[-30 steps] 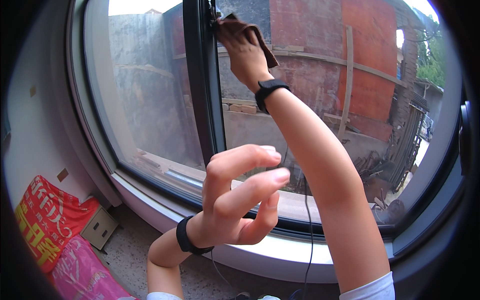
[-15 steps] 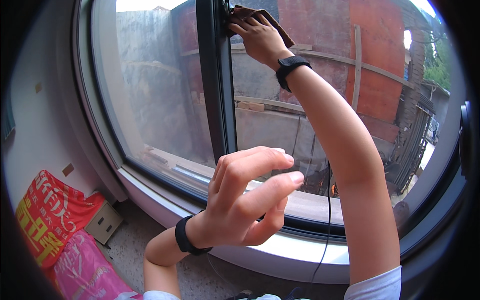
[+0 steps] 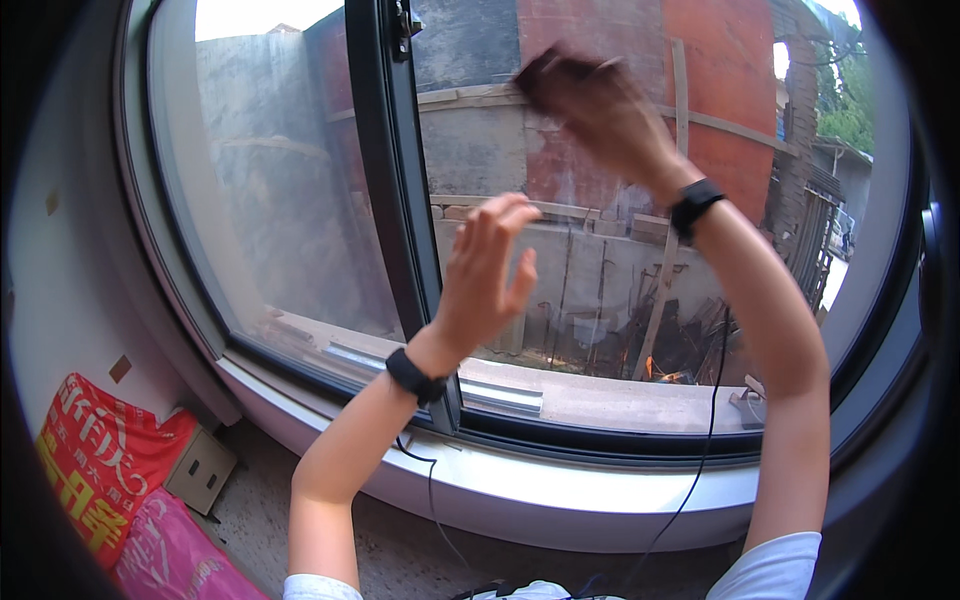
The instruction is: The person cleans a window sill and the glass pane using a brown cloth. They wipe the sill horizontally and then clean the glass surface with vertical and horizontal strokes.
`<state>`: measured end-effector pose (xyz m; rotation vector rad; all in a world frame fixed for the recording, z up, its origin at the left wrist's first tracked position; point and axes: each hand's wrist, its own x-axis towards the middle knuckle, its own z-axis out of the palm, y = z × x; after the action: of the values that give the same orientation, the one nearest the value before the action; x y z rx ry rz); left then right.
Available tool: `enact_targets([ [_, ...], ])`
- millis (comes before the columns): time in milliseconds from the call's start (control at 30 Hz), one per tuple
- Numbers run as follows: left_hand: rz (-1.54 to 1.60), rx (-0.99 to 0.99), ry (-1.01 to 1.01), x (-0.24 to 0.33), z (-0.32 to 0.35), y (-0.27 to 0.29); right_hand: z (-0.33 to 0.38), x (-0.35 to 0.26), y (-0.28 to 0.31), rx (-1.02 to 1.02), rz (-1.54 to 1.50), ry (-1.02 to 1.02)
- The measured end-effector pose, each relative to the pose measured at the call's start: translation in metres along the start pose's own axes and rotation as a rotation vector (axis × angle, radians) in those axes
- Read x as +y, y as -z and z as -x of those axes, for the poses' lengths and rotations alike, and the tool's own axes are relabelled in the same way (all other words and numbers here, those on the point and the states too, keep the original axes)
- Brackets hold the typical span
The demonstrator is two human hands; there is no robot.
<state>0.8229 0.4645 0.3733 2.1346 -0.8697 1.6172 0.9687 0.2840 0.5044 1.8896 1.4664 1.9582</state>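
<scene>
In front of the right-hand window pane my right hand is raised high, smeared by motion. A dark brown cloth shows at its fingertips, bunched under the fingers. My left hand is lifted lower down, near the dark upright window frame. Its fingers are stretched out with the thumb apart, and nothing is in it. Each wrist wears a black band. Whether the cloth touches the glass I cannot tell.
A white sill runs below the window, with a black cable hanging across it. A latch sits high on the frame. At lower left, red and pink plastic bags lie beside a small beige box-like unit.
My right hand has moved right and down with the cloth, away from the upright frame. My left hand has moved up and farther away, its fingers straighter. The view has shifted slightly.
</scene>
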Motion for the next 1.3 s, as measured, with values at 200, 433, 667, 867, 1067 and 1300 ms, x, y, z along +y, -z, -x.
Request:
enact_targets([
  [200, -0.297, -0.076, 0.152, -0.083, 0.012, -0.058, 0.074, 0.174, 0.111, 0.336, 0.367, -0.176],
  [433, -0.346, 0.0, 0.119, -0.101, 0.025, -0.08, 0.26, 0.226, 0.146, 0.45, 0.704, -0.592],
  [667, -0.345, 0.029, 0.122, -0.1, 0.021, -0.081, 0.287, 0.19, 0.117, 0.494, 0.809, -0.853],
  [867, -0.415, 0.058, 0.075, -0.098, 0.021, -0.085, 0.146, 0.126, 0.105, 0.341, 0.526, -0.509],
  [1067, -0.456, 0.074, 0.05, -0.109, 0.024, -0.079, 0.123, 0.009, 0.039, -0.003, 0.333, -0.195],
  [1300, -0.448, 0.19, 0.076, -0.045, -0.018, -0.1, 0.35, -0.054, 0.101, -0.651, 0.377, 0.54],
])
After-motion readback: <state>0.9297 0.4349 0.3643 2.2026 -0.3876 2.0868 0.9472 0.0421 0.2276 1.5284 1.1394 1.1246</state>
